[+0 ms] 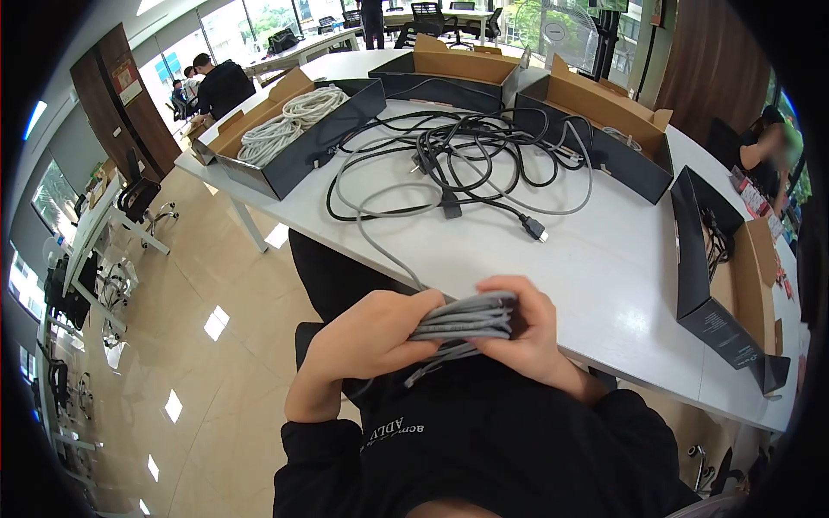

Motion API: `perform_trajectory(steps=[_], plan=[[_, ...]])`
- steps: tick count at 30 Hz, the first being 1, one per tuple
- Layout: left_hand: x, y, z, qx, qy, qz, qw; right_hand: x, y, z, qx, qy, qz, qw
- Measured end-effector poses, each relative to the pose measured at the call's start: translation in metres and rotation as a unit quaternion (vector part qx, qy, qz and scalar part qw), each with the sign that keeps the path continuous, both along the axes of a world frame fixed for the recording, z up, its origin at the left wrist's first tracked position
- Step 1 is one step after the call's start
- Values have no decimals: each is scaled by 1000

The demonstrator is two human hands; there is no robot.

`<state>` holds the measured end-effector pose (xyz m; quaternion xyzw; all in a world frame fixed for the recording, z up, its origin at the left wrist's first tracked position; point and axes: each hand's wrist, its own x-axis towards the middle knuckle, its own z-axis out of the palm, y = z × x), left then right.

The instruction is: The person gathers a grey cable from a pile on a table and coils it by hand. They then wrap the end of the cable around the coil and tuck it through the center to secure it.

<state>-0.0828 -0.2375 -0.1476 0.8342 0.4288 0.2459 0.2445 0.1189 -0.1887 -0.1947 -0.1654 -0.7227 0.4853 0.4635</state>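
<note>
A bundle of coiled grey cable point(466, 318) is held in front of my chest, near the table's front edge. My left hand point(371, 332) grips its left side, thumb on top. Around the right side of the coil, my right hand point(527, 332) is closed with thumb and fingers. One grey strand runs from the bundle up to the tangle on the white table point(604, 285). That tangle holds black cables point(475, 142) and a looser grey cable point(367, 207). Two black connectors point(534, 228) lie at its near side.
An open box of coiled pale cables point(294, 121) stands at the left. Further open boxes stand at the back point(445, 73), back right point(596, 129) and right point(725, 285). People sit in the background; chairs stand on the left floor.
</note>
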Motion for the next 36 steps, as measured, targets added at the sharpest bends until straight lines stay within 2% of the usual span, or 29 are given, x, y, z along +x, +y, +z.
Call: perform_trajectory(steps=[2,4,5,8,11,13,14,15,18,20,22,23,26,27,30,31,34,35,36], plan=[[-1,-7,3,5,50,2,999,-5,1,4,97,-61,-8,993],[3,-13,3,-2,87,19,996,-3,3,3,159,-144,22,976],[5,-15,2,-6,105,27,994,-4,3,1,162,-143,23,976],[10,-11,1,34,22,11,999,1,5,3,161,-113,17,980],[16,-6,2,43,-104,-2,994,4,6,-6,119,-35,-9,992],[13,0,-1,103,-120,13,987,6,3,-15,-10,56,-27,998],[11,2,-2,132,-128,20,983,6,3,-18,-76,101,-35,991],[7,2,-1,94,-111,36,989,1,4,-21,-86,179,-31,980],[6,15,-9,150,-99,5,984,-6,5,-8,-160,338,26,927],[7,23,-23,69,-204,-69,974,-8,9,-15,-168,360,15,918],[20,25,-34,8,-339,-134,931,-8,15,-22,-206,409,42,888],[21,22,-34,44,-296,-114,947,-5,17,-25,-204,385,52,899],[32,15,-30,77,-245,-38,966,-6,8,-9,-227,320,-8,920],[35,13,-29,128,-221,-30,966,-5,6,-7,-232,333,-7,914],[41,9,-32,157,-232,-23,960,-5,2,-13,-197,345,-24,917],[42,10,-37,164,-269,-20,949,-6,2,-16,-186,362,-28,913],[37,11,-39,15,-357,-45,933,-6,3,-19,-142,364,-1,920],[36,9,-34,-45,-383,-22,922,-4,6,-21,-123,336,21,934],[34,9,-32,-69,-400,-42,913,-3,6,-21,-121,315,31,941]])
